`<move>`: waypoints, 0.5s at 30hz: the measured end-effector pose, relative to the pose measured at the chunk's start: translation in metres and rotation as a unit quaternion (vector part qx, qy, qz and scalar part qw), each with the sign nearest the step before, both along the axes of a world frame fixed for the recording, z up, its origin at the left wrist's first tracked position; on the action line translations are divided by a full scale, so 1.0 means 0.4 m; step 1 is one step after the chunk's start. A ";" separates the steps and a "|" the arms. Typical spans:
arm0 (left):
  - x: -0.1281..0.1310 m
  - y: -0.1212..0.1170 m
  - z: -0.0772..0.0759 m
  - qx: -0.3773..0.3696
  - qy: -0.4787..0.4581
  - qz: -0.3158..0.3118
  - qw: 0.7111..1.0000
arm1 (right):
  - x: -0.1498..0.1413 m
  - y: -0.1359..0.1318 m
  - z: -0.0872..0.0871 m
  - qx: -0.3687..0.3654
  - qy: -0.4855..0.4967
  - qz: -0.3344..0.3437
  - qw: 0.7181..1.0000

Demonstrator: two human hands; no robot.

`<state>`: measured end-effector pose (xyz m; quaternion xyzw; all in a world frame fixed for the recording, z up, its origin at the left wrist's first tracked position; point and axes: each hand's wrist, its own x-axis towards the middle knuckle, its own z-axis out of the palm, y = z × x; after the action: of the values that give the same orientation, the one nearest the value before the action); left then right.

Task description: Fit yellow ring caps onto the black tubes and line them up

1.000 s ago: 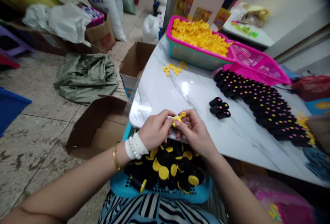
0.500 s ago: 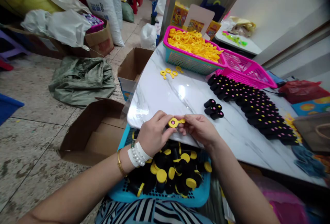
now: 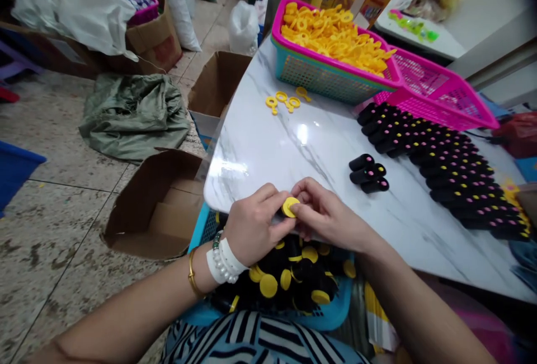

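My left hand (image 3: pixel 254 221) is closed round a small black tube, mostly hidden by the fingers, above the table's near edge. A round yellow cap (image 3: pixel 289 207) faces up at the tube's end. My right hand (image 3: pixel 329 213) is closed at the cap, its thumb pressed on the rim and its fingers curled behind. Under both hands, a blue basket (image 3: pixel 197 316) holds many black tubes with yellow caps (image 3: pixel 268 286). A few black tubes (image 3: pixel 369 174) lie together on the table to the right, pink or yellow dots on their ends.
On the marble-look table (image 3: pixel 251 146) lie several yellow ring pieces (image 3: pixel 281 97). Behind them stands a pink-rimmed basket (image 3: pixel 335 81) full of yellow pieces, beside a pink basket (image 3: pixel 436 87). Rows of black tubes (image 3: pixel 444 168) line the right. Open cardboard boxes (image 3: pixel 168 207) sit on the floor at left.
A yellow ring piece with a pink-centred ring and a handle showed between my hands; now a plain yellow disc faces up there. My right thumb has moved onto it. The view has shifted downward.
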<state>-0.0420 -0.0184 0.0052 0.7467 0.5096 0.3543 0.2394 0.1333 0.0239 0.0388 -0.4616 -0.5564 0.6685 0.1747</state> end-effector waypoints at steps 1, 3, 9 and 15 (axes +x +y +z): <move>0.000 0.000 -0.001 0.001 0.007 0.001 1.000 | -0.002 -0.005 0.001 0.011 -0.009 -0.005 1.000; -0.001 0.000 -0.004 0.008 0.017 0.003 1.000 | -0.003 -0.004 0.001 -0.001 -0.003 0.011 1.000; 0.006 0.001 -0.015 0.023 0.019 0.010 0.999 | -0.011 0.022 -0.005 0.003 -0.025 0.046 0.999; -0.010 -0.004 0.000 0.033 0.009 -0.002 0.999 | 0.004 -0.017 -0.021 0.055 0.013 0.025 0.998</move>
<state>-0.0461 -0.0202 0.0053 0.7586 0.4980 0.3635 0.2108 0.1347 0.0170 0.0305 -0.4286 -0.6013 0.6468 0.1906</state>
